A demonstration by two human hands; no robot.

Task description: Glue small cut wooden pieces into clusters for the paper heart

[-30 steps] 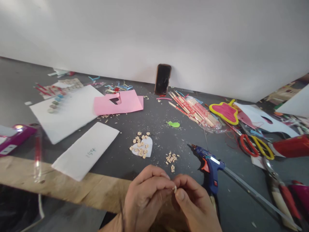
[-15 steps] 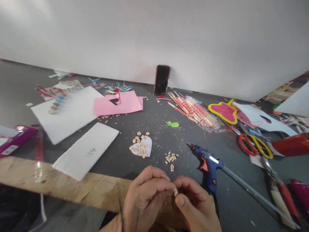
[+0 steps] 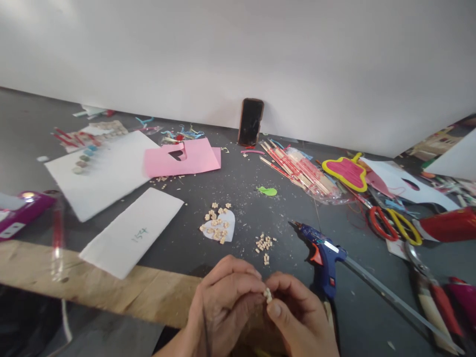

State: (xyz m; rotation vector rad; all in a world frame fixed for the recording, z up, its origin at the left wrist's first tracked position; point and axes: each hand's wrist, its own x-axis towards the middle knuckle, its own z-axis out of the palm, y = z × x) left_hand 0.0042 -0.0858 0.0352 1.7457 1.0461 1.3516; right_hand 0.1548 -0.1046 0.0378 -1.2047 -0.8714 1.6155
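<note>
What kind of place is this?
It looks like a craft table, maybe in a workshop. You can see a blue glue gun, scissors with red and yellow handles, and pink paper with a heart-shaped hole.

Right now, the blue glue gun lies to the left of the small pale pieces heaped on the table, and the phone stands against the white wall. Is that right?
Not quite: the head view shows the blue glue gun to the right of the small pale pieces heaped on the table, not left. The phone does stand against the white wall.
</note>
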